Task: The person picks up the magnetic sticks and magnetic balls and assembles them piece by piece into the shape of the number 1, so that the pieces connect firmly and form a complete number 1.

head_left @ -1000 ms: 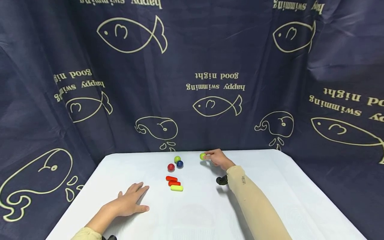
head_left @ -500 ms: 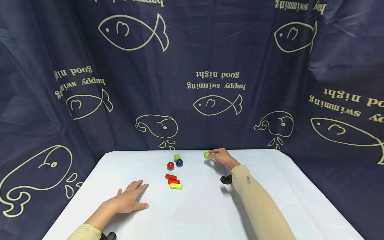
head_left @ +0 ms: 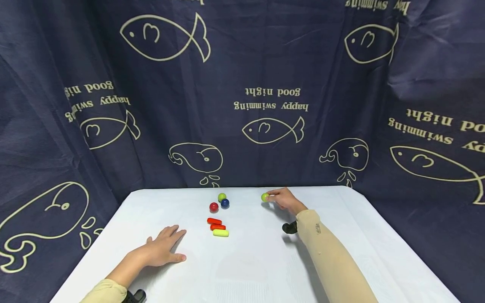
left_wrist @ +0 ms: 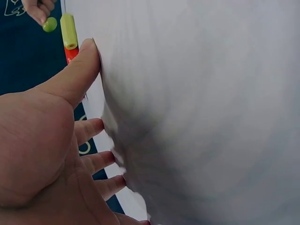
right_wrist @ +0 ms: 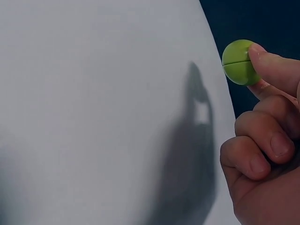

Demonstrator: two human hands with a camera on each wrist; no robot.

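Note:
Near the table's far edge my right hand (head_left: 286, 199) pinches a small green ball (head_left: 265, 197) between thumb and index finger. In the right wrist view a thin seam runs across this green ball (right_wrist: 238, 62), and the other fingers are curled toward the palm. My left hand (head_left: 162, 249) rests on the white table at the left with its fingers spread; its fingertips (left_wrist: 96, 124) touch the cloth. Right of it lie two red sticks (head_left: 214, 221) and a yellow stick (head_left: 221, 232), close together. Behind them sit a red ball (head_left: 214, 207), a blue ball (head_left: 225, 203) and another green ball (head_left: 222, 197).
The white table (head_left: 242, 261) ends at a dark blue curtain (head_left: 273, 155) printed with fish and whales. A black strap piece (head_left: 289, 227) hangs under the right wrist, and another black wrist device (head_left: 135, 296) sits at the left wrist.
My right hand has moved a little to the right with the green ball pinched in it. The left hand has stayed in place. The head view has shifted slightly.

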